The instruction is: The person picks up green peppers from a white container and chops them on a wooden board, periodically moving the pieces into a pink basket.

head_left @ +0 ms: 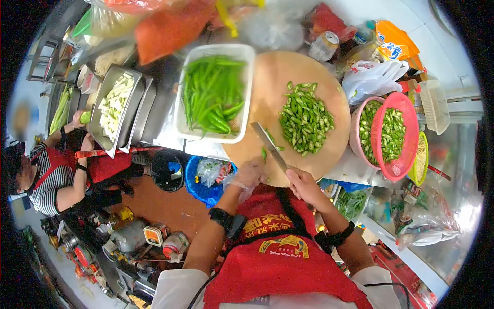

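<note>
My right hand is wrapped round the handle of a kitchen knife, whose blade points up and left over the round wooden chopping board. Left of the blade, my left hand wears a clear plastic glove. Its fingers are closed at the board's near edge, with bits of green chili pepper showing at the fingertips; the grip is partly blurred. A heap of sliced green chili peppers lies on the right half of the board. Beside the board, a white plastic basket holds whole green chili peppers.
To the right, a pink basket and another pink container hold more sliced peppers. Metal trays with pale cut vegetables stand left. A co-worker works there. Bags and a can crowd the back. A blue-lined bin stands below.
</note>
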Action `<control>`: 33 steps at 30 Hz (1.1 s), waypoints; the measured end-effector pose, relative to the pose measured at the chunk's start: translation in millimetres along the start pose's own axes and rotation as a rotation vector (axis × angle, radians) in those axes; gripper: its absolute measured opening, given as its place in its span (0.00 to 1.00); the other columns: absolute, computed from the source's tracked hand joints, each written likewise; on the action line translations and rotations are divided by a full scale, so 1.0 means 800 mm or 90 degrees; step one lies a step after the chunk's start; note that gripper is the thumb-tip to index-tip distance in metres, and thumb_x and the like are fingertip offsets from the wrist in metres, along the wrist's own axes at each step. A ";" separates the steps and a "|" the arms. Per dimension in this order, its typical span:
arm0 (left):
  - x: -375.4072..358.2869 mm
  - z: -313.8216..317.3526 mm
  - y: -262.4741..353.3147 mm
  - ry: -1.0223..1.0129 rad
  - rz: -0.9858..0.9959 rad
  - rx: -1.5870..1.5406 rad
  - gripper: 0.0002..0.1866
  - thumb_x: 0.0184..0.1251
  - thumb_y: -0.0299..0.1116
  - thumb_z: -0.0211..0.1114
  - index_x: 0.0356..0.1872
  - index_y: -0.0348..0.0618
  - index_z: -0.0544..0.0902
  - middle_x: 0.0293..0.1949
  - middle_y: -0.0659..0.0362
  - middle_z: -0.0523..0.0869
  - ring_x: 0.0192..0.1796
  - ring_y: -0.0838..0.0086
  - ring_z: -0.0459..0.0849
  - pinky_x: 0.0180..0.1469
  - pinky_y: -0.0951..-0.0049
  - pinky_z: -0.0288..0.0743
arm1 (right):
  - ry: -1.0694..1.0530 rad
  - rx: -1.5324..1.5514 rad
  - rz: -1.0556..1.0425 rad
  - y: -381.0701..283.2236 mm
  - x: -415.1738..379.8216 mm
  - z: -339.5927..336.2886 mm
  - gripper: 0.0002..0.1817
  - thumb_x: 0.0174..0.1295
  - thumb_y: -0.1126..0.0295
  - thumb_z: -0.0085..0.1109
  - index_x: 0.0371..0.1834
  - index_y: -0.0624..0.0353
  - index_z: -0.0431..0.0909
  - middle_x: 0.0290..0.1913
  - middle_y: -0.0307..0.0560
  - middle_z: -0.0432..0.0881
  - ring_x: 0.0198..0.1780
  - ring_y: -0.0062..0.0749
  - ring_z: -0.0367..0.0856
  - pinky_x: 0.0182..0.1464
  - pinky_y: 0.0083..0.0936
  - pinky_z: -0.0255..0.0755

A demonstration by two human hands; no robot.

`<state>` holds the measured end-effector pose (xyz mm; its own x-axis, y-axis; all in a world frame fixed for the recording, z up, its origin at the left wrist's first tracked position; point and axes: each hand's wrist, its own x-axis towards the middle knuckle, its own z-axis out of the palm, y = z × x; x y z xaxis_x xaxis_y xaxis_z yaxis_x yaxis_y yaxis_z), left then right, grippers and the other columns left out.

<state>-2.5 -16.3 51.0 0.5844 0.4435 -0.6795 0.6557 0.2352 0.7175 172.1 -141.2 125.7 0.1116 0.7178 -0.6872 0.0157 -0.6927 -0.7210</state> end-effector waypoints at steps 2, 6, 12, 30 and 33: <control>0.004 -0.004 0.004 -0.025 -0.034 0.025 0.13 0.66 0.38 0.51 0.34 0.39 0.79 0.21 0.58 0.80 0.20 0.74 0.77 0.23 0.70 0.71 | -0.013 0.003 0.039 0.007 0.011 -0.003 0.25 0.69 0.52 0.44 0.61 0.58 0.71 0.18 0.41 0.73 0.20 0.25 0.71 0.27 0.26 0.70; 0.008 -0.009 -0.003 0.002 0.047 0.032 0.14 0.68 0.40 0.50 0.35 0.43 0.80 0.22 0.59 0.80 0.19 0.75 0.77 0.25 0.70 0.73 | 0.032 -0.051 -0.066 0.002 0.000 0.005 0.25 0.69 0.54 0.44 0.61 0.59 0.71 0.18 0.42 0.73 0.21 0.27 0.73 0.29 0.27 0.71; 0.034 -0.019 -0.031 -0.059 0.120 0.183 0.14 0.66 0.37 0.49 0.38 0.40 0.80 0.24 0.56 0.80 0.25 0.69 0.80 0.32 0.69 0.75 | 0.011 -0.054 -0.087 0.018 0.012 0.004 0.25 0.69 0.53 0.44 0.60 0.60 0.72 0.17 0.44 0.71 0.20 0.24 0.70 0.27 0.26 0.68; -0.008 -0.081 -0.062 0.039 0.361 0.439 0.10 0.62 0.38 0.54 0.36 0.44 0.80 0.35 0.50 0.83 0.41 0.55 0.82 0.43 0.58 0.76 | -0.010 0.056 0.086 0.020 0.017 -0.024 0.27 0.68 0.49 0.47 0.59 0.58 0.73 0.13 0.36 0.68 0.11 0.18 0.63 0.15 0.20 0.61; -0.082 -0.162 -0.061 0.027 0.066 0.311 0.13 0.63 0.40 0.52 0.39 0.43 0.80 0.39 0.47 0.81 0.42 0.51 0.80 0.44 0.57 0.74 | 0.060 0.111 0.047 0.018 0.014 -0.029 0.26 0.68 0.50 0.46 0.60 0.57 0.72 0.12 0.35 0.66 0.10 0.17 0.62 0.12 0.18 0.57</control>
<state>-134.9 55.2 80.7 0.6450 0.4802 -0.5944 0.7484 -0.2400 0.6183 196.7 -144.5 109.8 0.1986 0.6508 -0.7329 -0.1672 -0.7143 -0.6796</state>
